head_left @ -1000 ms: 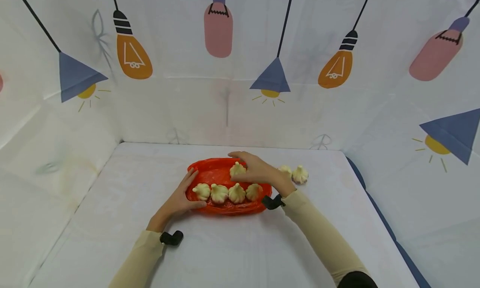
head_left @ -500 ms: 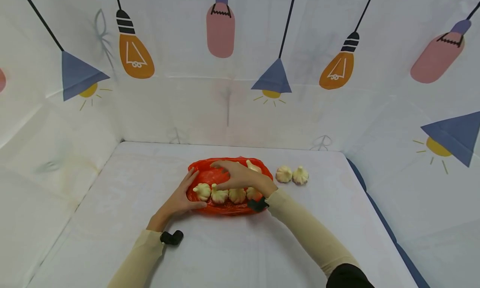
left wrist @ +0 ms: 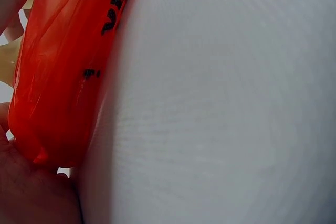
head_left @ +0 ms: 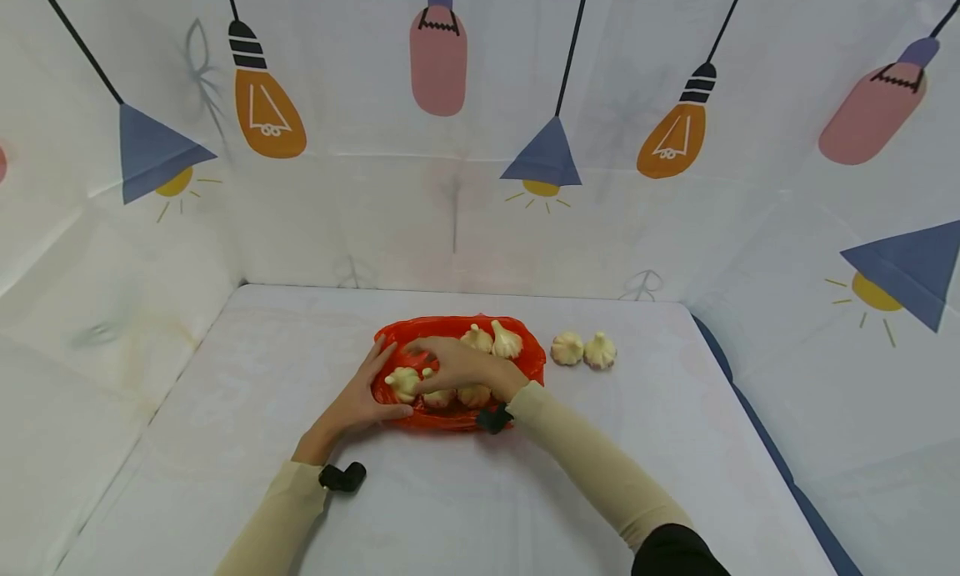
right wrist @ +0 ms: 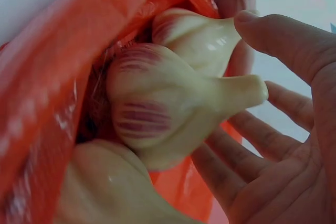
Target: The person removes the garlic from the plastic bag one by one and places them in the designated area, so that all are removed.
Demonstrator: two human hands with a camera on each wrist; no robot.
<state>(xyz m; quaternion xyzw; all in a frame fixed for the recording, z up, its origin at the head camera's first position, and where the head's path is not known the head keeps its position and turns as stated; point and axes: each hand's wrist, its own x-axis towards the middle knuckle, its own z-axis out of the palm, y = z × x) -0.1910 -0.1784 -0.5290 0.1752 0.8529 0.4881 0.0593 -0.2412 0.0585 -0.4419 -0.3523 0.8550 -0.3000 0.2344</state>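
A red plastic bag [head_left: 408, 330] lies with its mouth spread into an oval, black print on its side [left wrist: 58, 87]. My left hand [head_left: 363, 397] grips its left end, fingers along the rim and thumb at the front. Garlic bulbs stand inside: a front row, with its leftmost bulb [head_left: 402, 384], and two at the back right, one being a garlic bulb [head_left: 507, 340]. Over the front row reaches my right hand [head_left: 453, 363], partly hiding it. In the right wrist view the thumb [right wrist: 289, 40] is at a bulb's stem; the other fingers spread loosely beside a nearer garlic bulb [right wrist: 168, 103].
Two more garlic bulbs, a left bulb [head_left: 567, 348] and a right bulb [head_left: 600, 351], sit on the white table [head_left: 450, 501] right of the bag. A white printed sheet [head_left: 360, 217] hangs behind and along the sides.
My right hand has let go of a garlic bulb at the back of the bag and moved left and toward the front row. My left hand stays at the bag's left end.
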